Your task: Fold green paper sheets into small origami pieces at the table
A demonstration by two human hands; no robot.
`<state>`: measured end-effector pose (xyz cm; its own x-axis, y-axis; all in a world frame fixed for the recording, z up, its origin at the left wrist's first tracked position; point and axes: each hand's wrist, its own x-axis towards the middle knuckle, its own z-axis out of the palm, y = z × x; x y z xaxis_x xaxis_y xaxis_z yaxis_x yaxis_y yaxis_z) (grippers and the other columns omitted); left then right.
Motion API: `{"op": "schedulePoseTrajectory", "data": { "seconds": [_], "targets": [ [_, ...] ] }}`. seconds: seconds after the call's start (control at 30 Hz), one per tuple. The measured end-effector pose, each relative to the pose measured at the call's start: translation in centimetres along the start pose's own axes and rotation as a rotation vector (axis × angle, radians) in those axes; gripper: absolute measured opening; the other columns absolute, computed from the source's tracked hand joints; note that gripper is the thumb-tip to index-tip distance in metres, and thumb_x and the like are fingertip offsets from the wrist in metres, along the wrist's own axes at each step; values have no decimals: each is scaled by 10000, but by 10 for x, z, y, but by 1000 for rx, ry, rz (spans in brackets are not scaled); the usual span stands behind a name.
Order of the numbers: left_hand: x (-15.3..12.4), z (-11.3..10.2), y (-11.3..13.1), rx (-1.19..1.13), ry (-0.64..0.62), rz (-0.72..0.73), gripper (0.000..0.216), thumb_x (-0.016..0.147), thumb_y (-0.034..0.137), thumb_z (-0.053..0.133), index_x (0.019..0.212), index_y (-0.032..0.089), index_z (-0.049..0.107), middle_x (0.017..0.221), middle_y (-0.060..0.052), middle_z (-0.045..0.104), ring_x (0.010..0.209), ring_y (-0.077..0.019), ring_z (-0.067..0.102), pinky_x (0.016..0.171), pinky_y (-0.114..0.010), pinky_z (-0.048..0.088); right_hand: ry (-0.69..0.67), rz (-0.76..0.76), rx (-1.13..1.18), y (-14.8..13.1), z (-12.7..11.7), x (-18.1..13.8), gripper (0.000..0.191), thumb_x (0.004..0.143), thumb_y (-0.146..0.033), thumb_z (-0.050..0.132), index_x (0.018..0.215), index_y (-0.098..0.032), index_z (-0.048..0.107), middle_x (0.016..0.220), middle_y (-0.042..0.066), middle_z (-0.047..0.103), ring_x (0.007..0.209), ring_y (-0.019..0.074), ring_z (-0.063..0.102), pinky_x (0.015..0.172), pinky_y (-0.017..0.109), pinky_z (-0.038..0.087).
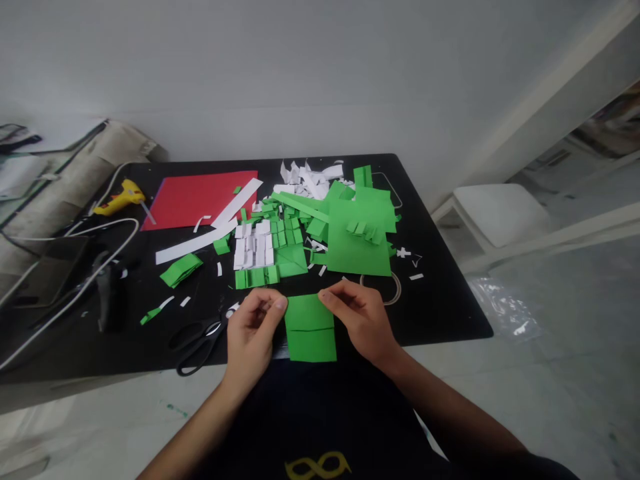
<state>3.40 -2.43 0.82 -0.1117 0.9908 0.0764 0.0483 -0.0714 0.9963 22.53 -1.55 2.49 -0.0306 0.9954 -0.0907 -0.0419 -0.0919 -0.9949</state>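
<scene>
Between my two hands is a piece of green paper (311,343) with a crease or fold line across its middle. Thumb and fingers of my left hand (254,327) pinch its upper left corner. My right hand (361,319) pinches the upper right corner. The paper hangs at the table's front edge, close to my body. Black-handled scissors (200,341) lie just left of my left hand. Beyond the hands are folded white paper pieces (254,245), folded green strips (256,277) and a large green sheet (359,250).
A red sheet (200,200) lies at the back left of the black table (440,293), with long white strips (197,245) nearby. A yellow glue gun (121,197) and a white cable (113,257) are at the left. White scraps (310,180) pile up at the back. A white stool (495,213) stands right.
</scene>
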Motion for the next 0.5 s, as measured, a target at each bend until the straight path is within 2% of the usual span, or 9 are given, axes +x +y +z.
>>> {"op": "schedulePoseTrajectory", "data": {
  "seconds": [0.1,0.17,0.33,0.43,0.5],
  "targets": [
    [1,-1,-2,2,17,-28,219,939,380,755,855,182,714,739,6,640,676,-120,553,626,-196,448,-60,19,-13,0,-2,2,321,910,-443,739,724,-182,719,652,-14,589,604,124,491,553,260,383],
    [2,-1,-4,-7,-2,-66,249,938,410,759,856,181,707,734,10,626,664,-113,538,614,-191,435,-76,13,-53,1,-3,2,308,915,-444,732,760,-178,731,686,-4,613,626,131,507,572,267,391],
    [2,1,-6,-82,-150,-140,351,901,512,785,1007,185,715,795,-3,657,700,-124,572,645,-205,467,24,-16,-91,4,-5,3,323,914,-466,734,764,-181,716,698,4,623,647,143,528,591,273,415],
    [2,1,-6,-27,-221,-157,351,893,512,788,868,168,721,709,6,631,637,-111,542,599,-198,436,72,-25,-75,6,-6,4,323,920,-472,724,772,-186,710,689,1,617,635,142,528,576,268,428],
    [3,-1,-6,21,-239,-154,356,897,499,778,792,165,715,657,15,611,592,-101,508,565,-196,405,56,-19,-75,6,-8,6,296,920,-455,721,796,-186,717,710,5,639,648,145,552,592,269,451]
  ]
}}
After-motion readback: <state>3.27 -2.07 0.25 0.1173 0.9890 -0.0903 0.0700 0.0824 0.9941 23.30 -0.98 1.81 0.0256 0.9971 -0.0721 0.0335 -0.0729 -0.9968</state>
